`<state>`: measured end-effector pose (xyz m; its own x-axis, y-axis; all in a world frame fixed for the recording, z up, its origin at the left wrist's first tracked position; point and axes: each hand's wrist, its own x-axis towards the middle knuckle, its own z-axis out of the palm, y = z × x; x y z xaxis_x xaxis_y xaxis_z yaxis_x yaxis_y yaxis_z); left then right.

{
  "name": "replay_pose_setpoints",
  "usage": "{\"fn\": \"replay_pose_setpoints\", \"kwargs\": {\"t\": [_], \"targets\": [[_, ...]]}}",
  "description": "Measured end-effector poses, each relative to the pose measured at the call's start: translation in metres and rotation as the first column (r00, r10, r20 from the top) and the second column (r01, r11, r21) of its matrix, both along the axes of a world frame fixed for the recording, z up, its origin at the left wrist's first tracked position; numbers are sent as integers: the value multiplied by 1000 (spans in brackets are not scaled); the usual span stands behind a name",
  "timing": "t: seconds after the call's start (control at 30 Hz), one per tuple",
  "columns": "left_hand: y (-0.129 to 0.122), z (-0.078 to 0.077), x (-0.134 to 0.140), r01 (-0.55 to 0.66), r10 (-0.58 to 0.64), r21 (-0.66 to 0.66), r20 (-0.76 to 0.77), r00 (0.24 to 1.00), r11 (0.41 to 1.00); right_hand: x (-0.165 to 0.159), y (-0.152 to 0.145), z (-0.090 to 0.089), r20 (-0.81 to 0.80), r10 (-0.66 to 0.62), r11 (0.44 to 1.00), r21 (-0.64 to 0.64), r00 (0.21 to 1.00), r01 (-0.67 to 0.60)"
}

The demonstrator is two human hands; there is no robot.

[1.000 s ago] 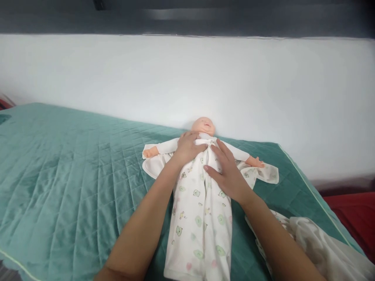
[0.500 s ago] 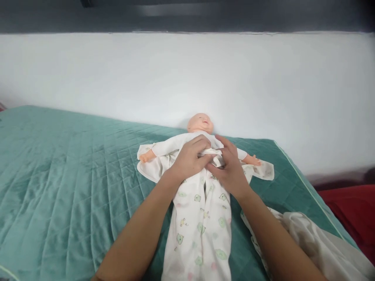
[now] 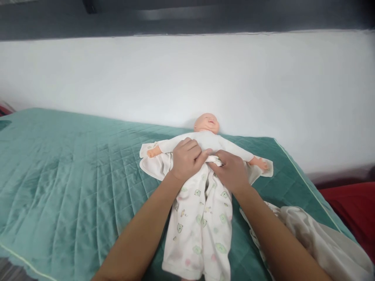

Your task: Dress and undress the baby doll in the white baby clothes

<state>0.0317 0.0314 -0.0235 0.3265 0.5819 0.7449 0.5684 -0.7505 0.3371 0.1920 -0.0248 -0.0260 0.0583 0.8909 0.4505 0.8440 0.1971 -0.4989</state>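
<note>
A baby doll (image 3: pixel 206 123) lies on its back with its arms spread, its torso in a white long-sleeved top (image 3: pixel 208 141). White pants (image 3: pixel 202 218) printed with green and pink figures cover its legs. My left hand (image 3: pixel 189 158) is closed on the pants' waistband at the left, and my right hand (image 3: pixel 230 168) grips the same waistband a little to the right. Between the two hands a short folded stretch of waistband shows. A printed white jacket (image 3: pixel 155 164) lies spread open beneath the doll's arms and back. Most of my fingertips are hidden in the cloth.
The doll lies on a bed with a green quilted cover (image 3: pixel 88 179), its head close to a white wall (image 3: pixel 164 78). Crumpled pale cloth (image 3: pixel 310 230) lies at the lower right. Something red (image 3: pixel 351 207) stands beyond the bed's right edge.
My hands have moved slightly apart along the waistband, and the fingers have closed more tightly on it. More of the doll's chest and the pants' lower hems now show.
</note>
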Motion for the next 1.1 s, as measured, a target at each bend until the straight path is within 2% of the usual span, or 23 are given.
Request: {"fn": "replay_pose_setpoints", "kwargs": {"t": [0.07, 0.13, 0.2, 0.27, 0.43, 0.5, 0.7, 0.83, 0.97, 1.03, 1.1], "targets": [[-3, -3, -6, -33, 38, -60, 81, 996, 998, 2, 2, -2, 30, 19, 1000, -11, 999, -18], [-8, -4, -12, -89, 118, -134, 232, 965, 987, 4, 3, -4, 19, 8, 1000, -16, 1000, -8], [-15, -5, -18, -141, 218, -217, 393, 893, 966, 4, 4, -3, -24, -24, 999, -31, 999, 23], [-24, -5, -24, -160, 289, -291, 487, 824, 943, 4, 4, -2, -63, -50, 998, -52, 997, 46], [-43, -5, -36, -162, 408, -441, 550, 729, 883, 3, 2, 0, -102, -43, 998, -53, 994, 38], [-51, -7, -38, -157, 438, -487, 543, 717, 859, 2, 1, 1, -109, -43, 998, -49, 993, 38], [-82, -11, -40, -212, 444, -461, 484, 754, 862, 0, -1, 1, -137, -51, 999, -26, 989, 47], [-103, -10, -40, -128, 303, -397, 417, 857, 909, 1, -2, -2, -150, -49, 998, 27, 987, 54], [-104, -18, -38, 22, 88, -336, 307, 948, 942, 6, -3, -9, -131, -69, 991, 109, 989, 83], [-98, -25, -37, 43, 52, -336, 270, 961, 941, 9, -4, -13, -100, -63, 982, 173, 993, 80], [-92, -31, -36, 18, 69, -346, 237, 969, 938, 13, -6, -17, -48, -66, 968, 239, 997, 76]]}}
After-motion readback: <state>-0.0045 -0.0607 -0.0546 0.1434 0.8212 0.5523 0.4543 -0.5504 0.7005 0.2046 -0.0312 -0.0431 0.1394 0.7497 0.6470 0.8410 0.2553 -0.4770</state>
